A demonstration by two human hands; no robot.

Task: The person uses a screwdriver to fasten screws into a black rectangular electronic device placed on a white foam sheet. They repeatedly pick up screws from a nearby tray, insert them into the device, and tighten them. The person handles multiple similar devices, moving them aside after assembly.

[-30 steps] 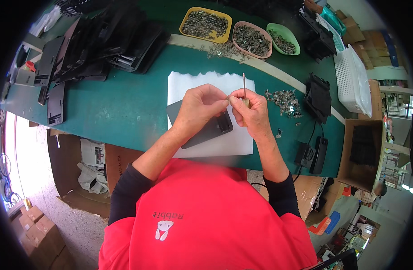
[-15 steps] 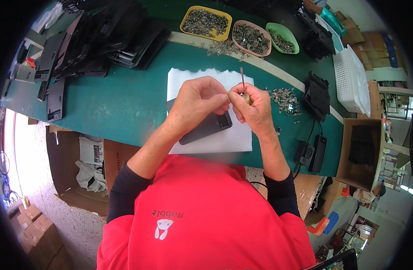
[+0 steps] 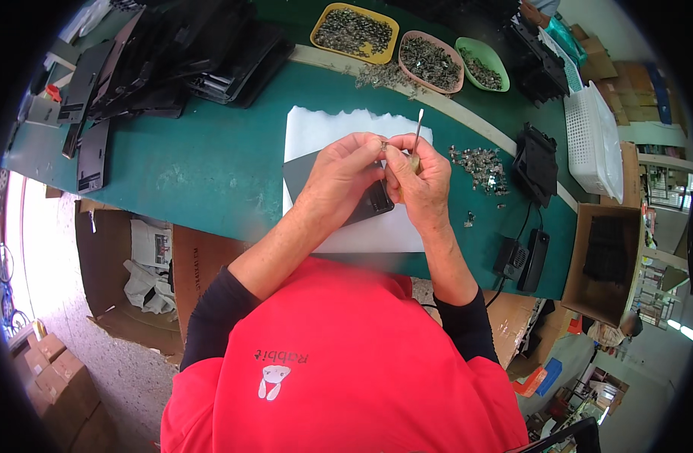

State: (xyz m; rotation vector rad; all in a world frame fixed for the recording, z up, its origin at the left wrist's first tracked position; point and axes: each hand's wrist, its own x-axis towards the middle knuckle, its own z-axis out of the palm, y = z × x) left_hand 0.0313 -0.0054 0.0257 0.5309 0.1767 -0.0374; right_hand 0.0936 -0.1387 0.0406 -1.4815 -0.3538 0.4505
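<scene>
In front of me, my left hand (image 3: 345, 175) is closed, its thumb and fingertips pinching a small metal part (image 3: 384, 146), mostly hidden by the fingers. My right hand (image 3: 422, 177) meets it there, thumb and index touching the same part. Held in that right hand is a screwdriver (image 3: 418, 133), its thin shaft pointing up and away and its yellowish handle inside the palm. Below both hands lies a dark grey flat casing (image 3: 367, 205) with a slotted black end, partly covered by the left hand. It rests on a white foam sheet (image 3: 339, 243).
Loose metal parts (image 3: 478, 167) lie right of the sheet, near a black bracket (image 3: 535, 164) and a black power adapter (image 3: 510, 258). Yellow (image 3: 317, 36), pink (image 3: 439, 89) and green (image 3: 503, 81) trays of small parts stand at the back. Black casings (image 3: 244, 64) are piled far left.
The screwdriver's shaft has tilted slightly right, and its tip now shows bright. Both hands stay together, and the small part between the fingertips is easier to see. The whole view has shifted a little.
</scene>
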